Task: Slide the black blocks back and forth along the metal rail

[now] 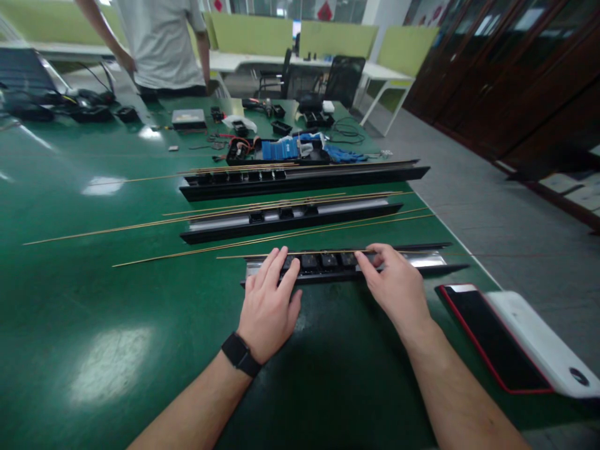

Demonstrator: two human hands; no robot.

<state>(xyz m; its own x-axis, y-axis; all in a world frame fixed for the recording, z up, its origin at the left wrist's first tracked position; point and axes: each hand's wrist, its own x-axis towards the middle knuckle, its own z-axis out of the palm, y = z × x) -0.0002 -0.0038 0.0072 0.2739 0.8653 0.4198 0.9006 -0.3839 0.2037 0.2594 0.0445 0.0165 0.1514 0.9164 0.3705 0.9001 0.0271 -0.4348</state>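
A black channel with a shiny inside lies nearest me, holding several black blocks. My left hand rests over its left part, fingers extended onto the blocks and rim. At its right part, my right hand has thumb and index finger close together on a thin tan rod that runs along the far edge. Beyond lie a second channel and a third channel, both with black pieces inside. Long thin rods lie between and across them.
Two flat devices, one red-edged and one white, lie at the right edge of the green table. Farther back are a black tray with blue items, tools, wires and a grey box. A person stands across the table.
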